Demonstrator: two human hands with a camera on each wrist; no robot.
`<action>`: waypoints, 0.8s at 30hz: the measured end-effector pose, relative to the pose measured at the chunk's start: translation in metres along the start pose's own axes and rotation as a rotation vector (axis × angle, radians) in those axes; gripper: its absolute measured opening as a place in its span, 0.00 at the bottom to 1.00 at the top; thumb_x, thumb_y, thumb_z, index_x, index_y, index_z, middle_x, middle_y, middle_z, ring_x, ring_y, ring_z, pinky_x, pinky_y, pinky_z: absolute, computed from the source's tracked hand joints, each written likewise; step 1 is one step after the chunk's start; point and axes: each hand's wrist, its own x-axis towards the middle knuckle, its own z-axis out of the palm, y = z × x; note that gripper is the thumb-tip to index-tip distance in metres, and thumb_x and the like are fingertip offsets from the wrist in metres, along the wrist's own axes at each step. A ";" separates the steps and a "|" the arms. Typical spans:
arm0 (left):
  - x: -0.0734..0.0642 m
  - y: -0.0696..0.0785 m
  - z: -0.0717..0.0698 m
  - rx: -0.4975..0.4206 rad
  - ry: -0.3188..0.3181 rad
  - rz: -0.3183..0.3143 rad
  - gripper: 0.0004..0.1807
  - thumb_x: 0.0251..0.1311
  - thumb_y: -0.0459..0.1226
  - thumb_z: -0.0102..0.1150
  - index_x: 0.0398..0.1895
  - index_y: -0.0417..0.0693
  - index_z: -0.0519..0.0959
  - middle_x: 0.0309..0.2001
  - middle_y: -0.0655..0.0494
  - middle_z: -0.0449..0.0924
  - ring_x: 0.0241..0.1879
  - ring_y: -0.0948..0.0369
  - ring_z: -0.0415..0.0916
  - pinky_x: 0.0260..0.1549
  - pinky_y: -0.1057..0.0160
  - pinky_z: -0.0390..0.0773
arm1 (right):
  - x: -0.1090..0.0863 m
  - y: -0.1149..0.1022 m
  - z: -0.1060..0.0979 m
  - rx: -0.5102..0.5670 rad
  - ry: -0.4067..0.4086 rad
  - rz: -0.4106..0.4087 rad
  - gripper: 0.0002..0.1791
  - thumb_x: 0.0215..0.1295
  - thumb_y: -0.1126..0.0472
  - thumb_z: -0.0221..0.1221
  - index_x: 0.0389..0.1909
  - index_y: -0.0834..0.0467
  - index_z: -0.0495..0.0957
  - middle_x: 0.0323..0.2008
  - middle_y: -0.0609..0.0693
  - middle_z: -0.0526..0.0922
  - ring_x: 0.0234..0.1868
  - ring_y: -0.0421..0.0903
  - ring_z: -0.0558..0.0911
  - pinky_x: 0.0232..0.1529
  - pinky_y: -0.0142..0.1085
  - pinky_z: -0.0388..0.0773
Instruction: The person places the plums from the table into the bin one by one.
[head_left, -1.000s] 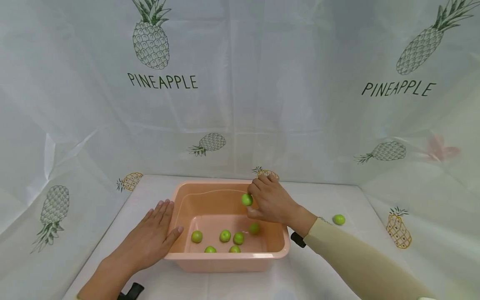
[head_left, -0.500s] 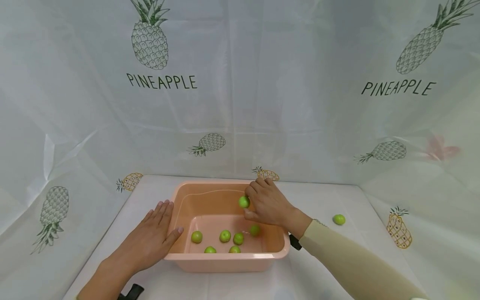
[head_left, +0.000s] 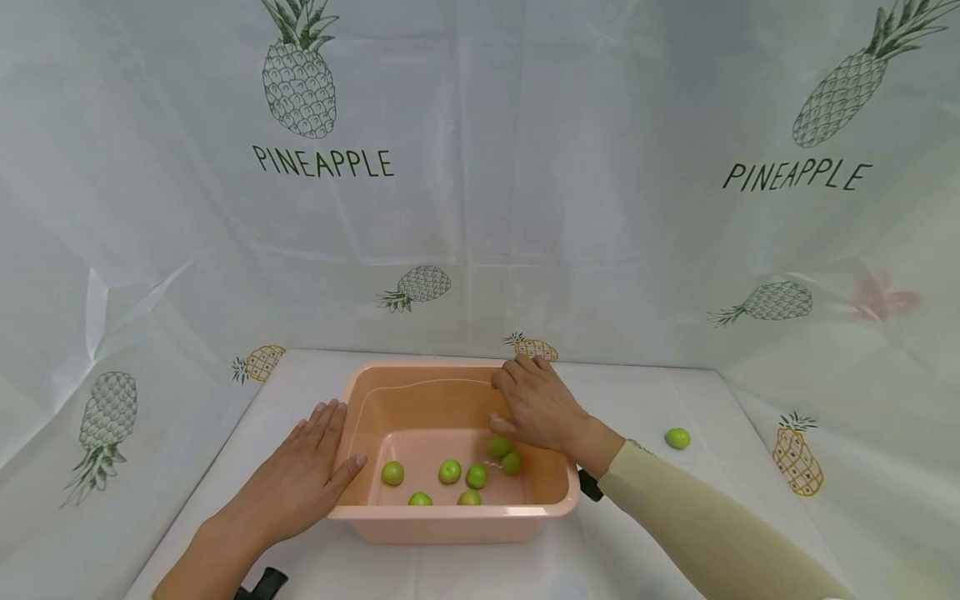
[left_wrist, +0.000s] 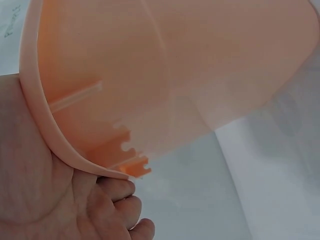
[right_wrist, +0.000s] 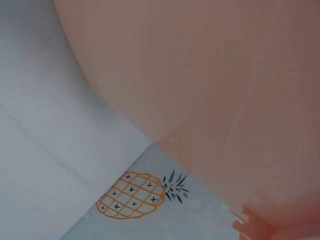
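A peach-coloured plastic basin [head_left: 450, 513] stands on the white table, with several small round green fruits [head_left: 450, 472] on its floor. Over the basin's right side reaches my right hand [head_left: 542, 406], its fingers loosely bent and thumb apart, nothing between them. Just below it, one green fruit [head_left: 498, 447] sits close to another green fruit [head_left: 512, 463]. My left hand [head_left: 296, 475] lies against the basin's left rim with fingers extended and the thumb over the edge. The left wrist view shows that palm touching the rim. In the right wrist view only the basin's outer wall [right_wrist: 190, 70] appears, without the hand.
One more green fruit [head_left: 678, 438] lies on the white tabletop [head_left: 637, 508], right of the basin. A pale pineapple-print sheet [head_left: 585, 208] hangs behind and at both sides. Black wrist straps [head_left: 264, 581] show on the arms.
My right hand first shifted slightly left with a green fruit, then let it go. The fruit is now lower in the basin, beside another. My left hand stays still.
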 end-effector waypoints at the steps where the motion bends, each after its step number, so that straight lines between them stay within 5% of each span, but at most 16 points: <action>1: 0.000 0.000 0.000 -0.002 -0.002 0.001 0.46 0.80 0.58 0.47 0.81 0.27 0.54 0.81 0.32 0.54 0.81 0.35 0.51 0.77 0.33 0.58 | -0.001 0.000 -0.001 0.004 0.013 0.010 0.17 0.64 0.47 0.61 0.43 0.57 0.78 0.37 0.49 0.79 0.41 0.50 0.72 0.43 0.43 0.68; 11: 0.000 -0.002 0.001 -0.008 -0.018 -0.007 0.47 0.80 0.60 0.43 0.81 0.28 0.53 0.82 0.32 0.53 0.82 0.35 0.50 0.77 0.33 0.57 | -0.026 0.025 -0.009 0.048 0.263 0.105 0.13 0.68 0.53 0.58 0.41 0.60 0.79 0.36 0.53 0.82 0.41 0.54 0.76 0.42 0.47 0.72; 24: -0.001 0.001 -0.002 -0.009 -0.019 -0.013 0.47 0.81 0.60 0.43 0.81 0.27 0.53 0.82 0.32 0.52 0.82 0.35 0.49 0.77 0.33 0.58 | -0.129 0.119 0.002 -0.161 0.254 0.167 0.22 0.76 0.51 0.45 0.40 0.66 0.78 0.34 0.60 0.81 0.38 0.64 0.78 0.36 0.55 0.74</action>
